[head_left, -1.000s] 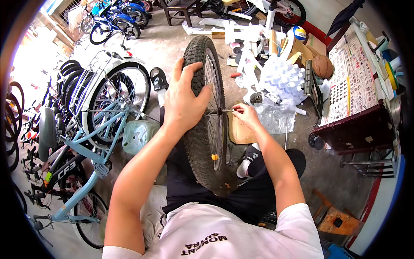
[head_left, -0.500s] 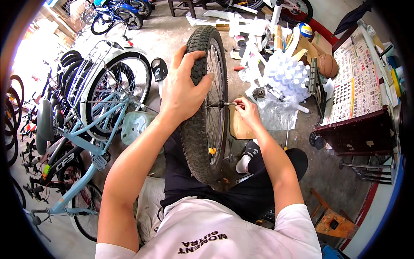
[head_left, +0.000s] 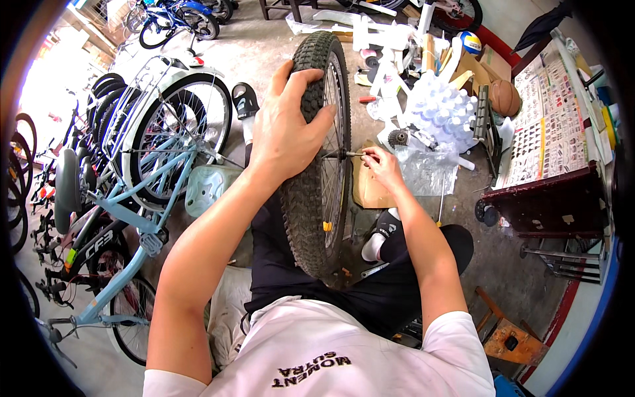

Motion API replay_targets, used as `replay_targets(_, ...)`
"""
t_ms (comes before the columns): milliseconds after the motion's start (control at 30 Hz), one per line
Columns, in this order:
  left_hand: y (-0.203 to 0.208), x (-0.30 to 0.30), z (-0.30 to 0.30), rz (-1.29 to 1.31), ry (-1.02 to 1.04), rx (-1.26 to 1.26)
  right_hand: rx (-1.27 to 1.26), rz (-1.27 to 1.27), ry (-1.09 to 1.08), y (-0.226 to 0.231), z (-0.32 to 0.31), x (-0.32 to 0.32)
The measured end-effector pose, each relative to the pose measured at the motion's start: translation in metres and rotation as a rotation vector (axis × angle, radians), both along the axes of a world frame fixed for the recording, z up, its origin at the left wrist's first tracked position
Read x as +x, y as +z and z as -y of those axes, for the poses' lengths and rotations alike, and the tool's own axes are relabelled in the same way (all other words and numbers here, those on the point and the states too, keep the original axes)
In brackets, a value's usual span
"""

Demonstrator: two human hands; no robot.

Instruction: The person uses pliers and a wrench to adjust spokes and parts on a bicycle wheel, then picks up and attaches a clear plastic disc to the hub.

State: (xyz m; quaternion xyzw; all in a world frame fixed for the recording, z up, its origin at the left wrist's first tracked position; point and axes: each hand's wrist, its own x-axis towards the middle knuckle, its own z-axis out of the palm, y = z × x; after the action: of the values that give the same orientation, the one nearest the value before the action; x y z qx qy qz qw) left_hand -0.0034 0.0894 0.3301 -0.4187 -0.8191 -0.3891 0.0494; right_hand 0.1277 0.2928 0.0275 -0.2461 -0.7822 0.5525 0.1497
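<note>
A bicycle wheel with a knobby black tyre stands upright between my legs. My left hand grips the upper part of its tyre, fingers curled over the tread and the thumb by the rim. At the hub's right side, a thin metal axle sticks out. The fingertips of my right hand pinch the outer end of this axle. A small orange reflector shows among the lower spokes. The palm side of my left hand is hidden.
Flat cardboard, a clear plastic bag and a dark sprocket cluster lie beyond my right hand. A light blue bicycle and a pale plastic stool are on the left. A wooden cabinet stands right.
The wheel's top has shifted slightly up and away from me, and my left hand's fingers have moved a little on the tyre. My right hand stays at the axle's end.
</note>
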Motion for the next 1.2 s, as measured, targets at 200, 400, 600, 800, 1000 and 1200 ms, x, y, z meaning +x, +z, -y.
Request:
replay_targets(200, -0.001, 0.001, -0.002, -0.007, -0.011, 0.000, 0.052, -0.007, 0.045, -0.004, -0.004, 0.000)
replay_targets(400, -0.002, 0.001, -0.005, -0.009, -0.004, 0.001, -0.155, 0.103, 0.010, 0.002, -0.001, -0.004)
replay_targets(600, -0.002, 0.002, -0.008, 0.002, -0.022, 0.017, -0.328, 0.157, -0.052, 0.002, 0.000, -0.007)
replay_targets(800, -0.002, 0.002, -0.009, -0.011, -0.014, 0.010, -0.498, 0.191, -0.107, 0.006, 0.003, -0.010)
replay_targets(1000, -0.002, 0.000, -0.010, -0.015, -0.009, 0.004, -0.399, 0.120, -0.232, 0.007, 0.010, -0.016)
replay_targets(1200, -0.004, 0.000, -0.013, -0.018, -0.026, 0.026, -0.313, -0.131, -0.209, 0.012, 0.006, -0.017)
